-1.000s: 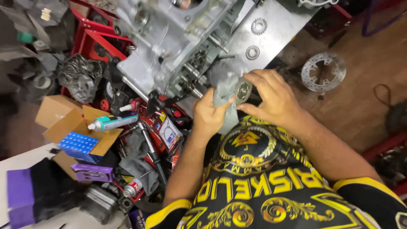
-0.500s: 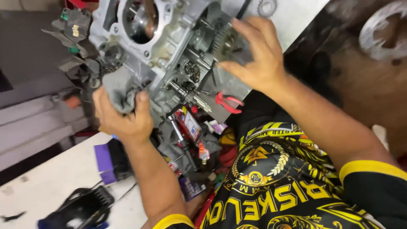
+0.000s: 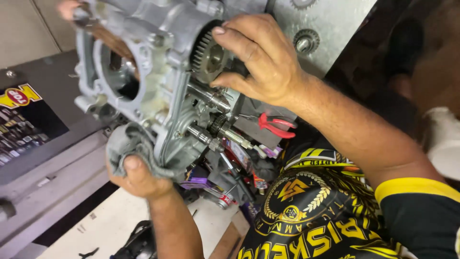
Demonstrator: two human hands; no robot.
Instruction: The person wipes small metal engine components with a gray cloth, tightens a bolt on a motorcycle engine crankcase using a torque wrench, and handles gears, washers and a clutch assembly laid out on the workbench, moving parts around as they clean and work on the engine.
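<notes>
While your head camera is looking down, your left hand point(image 3: 139, 180) is pressing a grey rag point(image 3: 127, 146) against the lower edge of the grey engine case point(image 3: 153, 81), fingers curled tight around the cloth. Your right hand point(image 3: 261, 60) is gripping the toothed gear point(image 3: 208, 55) on the case's side, fingers closed around it. Compared with half a second ago, the case is sitting closer and filling more of the view, and your left hand is lying lower. Red-handled pliers point(image 3: 274, 125) are lying just beneath your right wrist.
</notes>
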